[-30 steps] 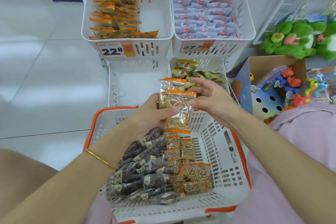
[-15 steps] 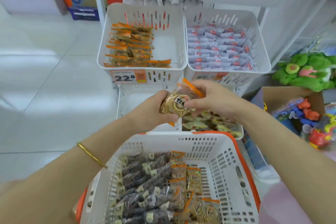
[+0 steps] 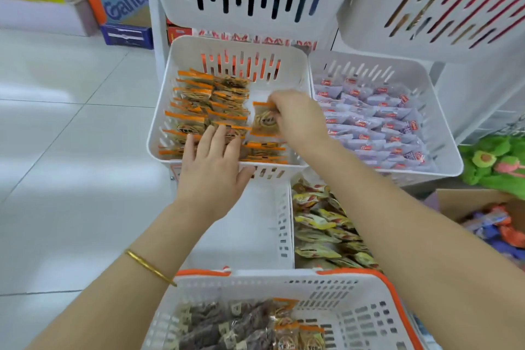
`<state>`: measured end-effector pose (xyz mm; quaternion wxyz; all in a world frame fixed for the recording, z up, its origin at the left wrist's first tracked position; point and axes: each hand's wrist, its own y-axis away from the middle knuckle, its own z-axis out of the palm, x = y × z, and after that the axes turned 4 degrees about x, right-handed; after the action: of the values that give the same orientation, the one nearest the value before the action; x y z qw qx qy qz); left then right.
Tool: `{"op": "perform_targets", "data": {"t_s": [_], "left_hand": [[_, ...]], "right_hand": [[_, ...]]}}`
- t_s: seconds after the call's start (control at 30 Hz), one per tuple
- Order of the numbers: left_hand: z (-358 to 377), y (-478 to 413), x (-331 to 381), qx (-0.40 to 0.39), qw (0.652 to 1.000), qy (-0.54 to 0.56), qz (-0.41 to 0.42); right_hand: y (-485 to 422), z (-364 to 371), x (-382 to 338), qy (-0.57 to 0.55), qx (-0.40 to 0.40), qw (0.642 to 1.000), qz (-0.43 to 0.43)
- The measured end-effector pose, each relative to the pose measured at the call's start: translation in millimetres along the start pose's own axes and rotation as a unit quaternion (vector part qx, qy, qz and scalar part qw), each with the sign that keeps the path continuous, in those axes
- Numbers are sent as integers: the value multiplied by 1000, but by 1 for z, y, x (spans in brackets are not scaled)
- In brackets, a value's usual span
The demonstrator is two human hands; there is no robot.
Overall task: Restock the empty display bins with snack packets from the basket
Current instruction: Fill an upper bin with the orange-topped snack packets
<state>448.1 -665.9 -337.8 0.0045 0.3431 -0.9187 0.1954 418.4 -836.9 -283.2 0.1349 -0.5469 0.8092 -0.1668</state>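
White floor tiles are lying to the left of a rack of slotted bins. You are reaching both arms over the basket into the middle-left display bin. Your right hand is pinching one snack packet with curled fingertips, holding it over the bare right part of that bin, just beside the stacked orange-topped packets. Its orange sealed strip is pointing toward the bin's back wall, so its long axis is running front to back. Your left hand is lying open, its straight fingers resting on the front packets and its thumb hanging over the front rim. Purple packets are filling the neighbouring bin on the right.
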Motion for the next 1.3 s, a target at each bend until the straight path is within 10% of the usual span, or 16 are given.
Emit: {"op": "perform_targets", "data": {"t_s": [0.37, 0.8, 1.0, 1.3], "left_hand": [[3, 2, -1, 19, 1000, 20, 0], [-3, 3, -7, 7, 999, 19, 37], [-25, 36, 16, 52, 991, 40, 120], [25, 175, 91, -183, 957, 55, 216]], "right_hand": [[-12, 10, -2, -247, -261, 930, 72], [16, -15, 3, -310, -128, 937, 97], [146, -77, 16, -486, 12, 857, 168], [350, 19, 50, -475, -182, 719, 474]]}}
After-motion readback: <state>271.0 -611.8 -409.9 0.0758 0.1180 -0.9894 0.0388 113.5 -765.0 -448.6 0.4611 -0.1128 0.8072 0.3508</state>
